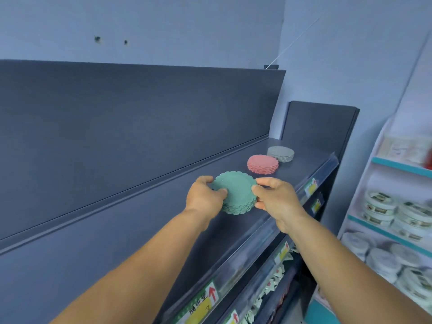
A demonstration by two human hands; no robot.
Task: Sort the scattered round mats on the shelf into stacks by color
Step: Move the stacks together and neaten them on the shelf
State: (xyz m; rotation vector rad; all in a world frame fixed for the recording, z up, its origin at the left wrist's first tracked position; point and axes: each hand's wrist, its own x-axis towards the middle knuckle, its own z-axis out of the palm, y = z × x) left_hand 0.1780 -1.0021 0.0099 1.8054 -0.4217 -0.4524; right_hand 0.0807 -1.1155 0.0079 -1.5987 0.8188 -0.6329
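Note:
A stack of green round mats [236,195] with scalloped edges sits on the dark shelf [145,230]. My left hand [205,197] grips its left side, thumb on the top mat. My right hand [275,197] holds its right side. Farther along the shelf stands a pink stack [263,163], and beyond it a grey stack [280,153]. The three stacks lie in a row, apart from each other.
The shelf has a tall dark back panel [117,127] and a clear front lip with price labels [311,187]. Lower shelves hold small packets [273,281]. A white rack with round tape rolls [383,206] stands to the right.

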